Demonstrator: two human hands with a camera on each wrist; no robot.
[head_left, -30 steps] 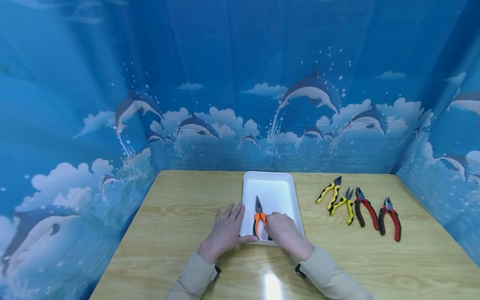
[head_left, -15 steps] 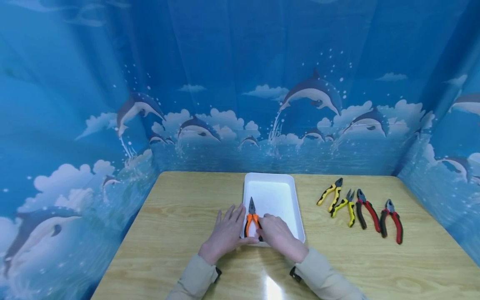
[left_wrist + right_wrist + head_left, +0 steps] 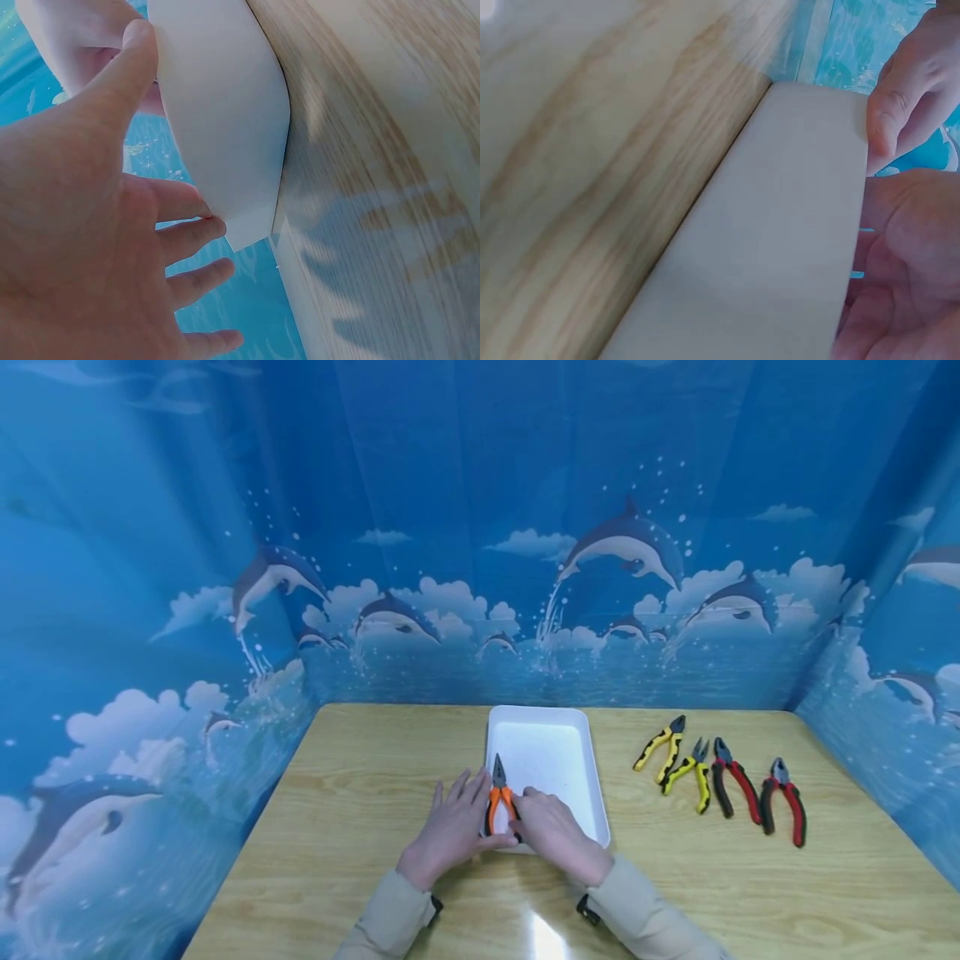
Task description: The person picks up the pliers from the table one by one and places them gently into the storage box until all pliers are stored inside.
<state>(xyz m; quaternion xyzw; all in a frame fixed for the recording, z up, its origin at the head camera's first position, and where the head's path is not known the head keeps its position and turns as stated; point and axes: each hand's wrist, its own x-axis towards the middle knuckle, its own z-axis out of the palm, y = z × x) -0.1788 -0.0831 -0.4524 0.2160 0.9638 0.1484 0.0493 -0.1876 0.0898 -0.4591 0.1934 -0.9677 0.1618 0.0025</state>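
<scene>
A pair of orange-and-black long-nose pliers (image 3: pixel 497 789) lies along the left side of a white tray (image 3: pixel 557 717), jaws pointing to the far end. My right hand (image 3: pixel 553 833) reaches over the near rim, fingers curled at the right handle. In the right wrist view the tray wall (image 3: pixel 765 217) hides the fingertips of the right hand (image 3: pixel 915 262). My left hand (image 3: pixel 450 822) steadies the tray's near left corner. Seen from the left wrist, the thumb of the left hand (image 3: pixel 82 225) lies at the rim, index fingertip against the tray end (image 3: pixel 225 127), other fingers straight and spread.
To the right lie yellow-and-black pliers (image 3: pixel 667 750), a second yellow pair (image 3: pixel 701 781), red-and-black pliers (image 3: pixel 738 785) and another red pair (image 3: pixel 791 802). A wooden table (image 3: pixel 360 768) carries everything. Blue dolphin-print cloth (image 3: pixel 465 568) surrounds it at the back and sides.
The orange pliers have slid left inside the tray, up to its left wall, with my right hand moving along. My left hand stays at the corner.
</scene>
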